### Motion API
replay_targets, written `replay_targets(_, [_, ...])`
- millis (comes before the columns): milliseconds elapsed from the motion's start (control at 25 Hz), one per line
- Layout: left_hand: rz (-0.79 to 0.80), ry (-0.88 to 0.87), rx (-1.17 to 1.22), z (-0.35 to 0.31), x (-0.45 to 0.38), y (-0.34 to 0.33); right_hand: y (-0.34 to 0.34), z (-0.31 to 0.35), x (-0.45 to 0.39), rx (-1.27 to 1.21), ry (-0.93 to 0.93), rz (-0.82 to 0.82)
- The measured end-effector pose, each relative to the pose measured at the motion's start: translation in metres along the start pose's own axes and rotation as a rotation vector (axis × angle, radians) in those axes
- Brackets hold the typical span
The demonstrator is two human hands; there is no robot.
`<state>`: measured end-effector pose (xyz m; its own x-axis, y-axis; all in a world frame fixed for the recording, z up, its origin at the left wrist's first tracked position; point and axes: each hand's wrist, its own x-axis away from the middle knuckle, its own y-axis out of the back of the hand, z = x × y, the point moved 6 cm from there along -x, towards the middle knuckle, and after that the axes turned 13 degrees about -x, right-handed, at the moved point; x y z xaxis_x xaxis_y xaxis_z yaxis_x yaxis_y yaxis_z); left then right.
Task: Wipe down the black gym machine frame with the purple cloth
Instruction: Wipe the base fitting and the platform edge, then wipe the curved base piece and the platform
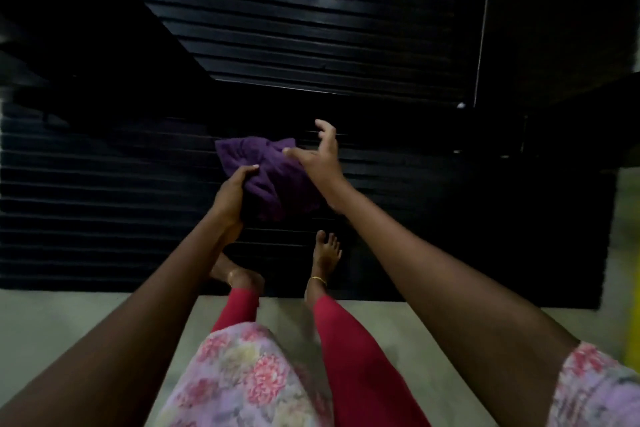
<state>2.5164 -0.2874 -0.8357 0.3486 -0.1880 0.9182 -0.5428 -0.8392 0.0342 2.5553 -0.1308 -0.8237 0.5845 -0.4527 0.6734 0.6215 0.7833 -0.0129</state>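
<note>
A bunched purple cloth (pixel 268 170) hangs in front of me at the centre of the head view. My left hand (pixel 232 194) grips its lower left part with curled fingers. My right hand (pixel 320 159) is just right of the cloth with fingers spread and loosely bent, its thumb tip at the cloth's upper right edge. The black gym machine frame (pixel 502 28) fills the dark upper right, with a thin pale edge running down it. Black ridged surfaces (pixel 294 10) lie above and below the cloth.
My bare feet (pixel 325 253) stand on a black ribbed mat (pixel 104 218) that ends at a pale concrete floor (pixel 52 322). Red leggings and a floral dress show at the bottom. A yellow strip (pixel 632 340) marks the floor at the far right.
</note>
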Motion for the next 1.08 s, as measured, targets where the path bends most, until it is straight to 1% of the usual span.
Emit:
replay_targets(40, [0.014,-0.004,0.007,0.002,0.007,0.0,0.003,-0.013,0.002,-0.064,-0.166,-0.004])
replay_targets(80, [0.027,-0.008,0.009,0.004,0.014,0.0,-0.001,-0.028,0.004,-0.087,-0.359,0.061])
replay_targets(120, [0.043,0.003,0.005,0.009,0.022,0.001,-0.007,-0.042,0.01,-0.088,-0.523,0.162])
replay_targets(160, [0.049,0.024,-0.013,0.015,0.026,0.003,-0.012,-0.052,0.02,-0.095,-0.636,0.239])
replay_targets(200, [0.042,0.048,-0.031,0.025,0.031,0.007,-0.017,-0.062,0.028,-0.111,-0.695,0.289])
replay_targets(280, [0.007,0.074,-0.052,0.047,0.039,0.019,-0.025,-0.077,0.04,-0.111,-0.7,0.298])
replay_targets(360, [-0.073,0.064,-0.057,0.073,0.044,0.032,-0.031,-0.084,0.052,-0.12,-0.663,0.302])
replay_targets(440, [-0.168,0.065,0.017,0.098,0.057,0.044,-0.04,-0.09,0.072,-0.117,-0.681,0.368])
replay_targets(520, [-0.238,0.061,0.128,0.124,0.08,0.057,-0.051,-0.099,0.1,-0.035,-0.723,0.436])
replay_targets(600, [-0.315,0.023,0.207,0.147,0.113,0.075,-0.065,-0.103,0.128,0.123,-0.686,0.42])
replay_targets(680, [-0.366,-0.022,0.282,0.165,0.151,0.091,-0.085,-0.095,0.162,0.23,-0.593,0.401])
replay_targets(760, [-0.411,-0.056,0.351,0.18,0.193,0.107,-0.109,-0.08,0.202,0.272,-0.522,0.443])
replay_targets(960, [-0.547,-0.157,0.499,0.21,0.299,0.163,-0.174,-0.042,0.308,0.378,-0.469,0.566])
replay_targets(1080, [-0.617,-0.197,0.585,0.222,0.346,0.195,-0.212,-0.02,0.361,0.367,-0.429,0.648])
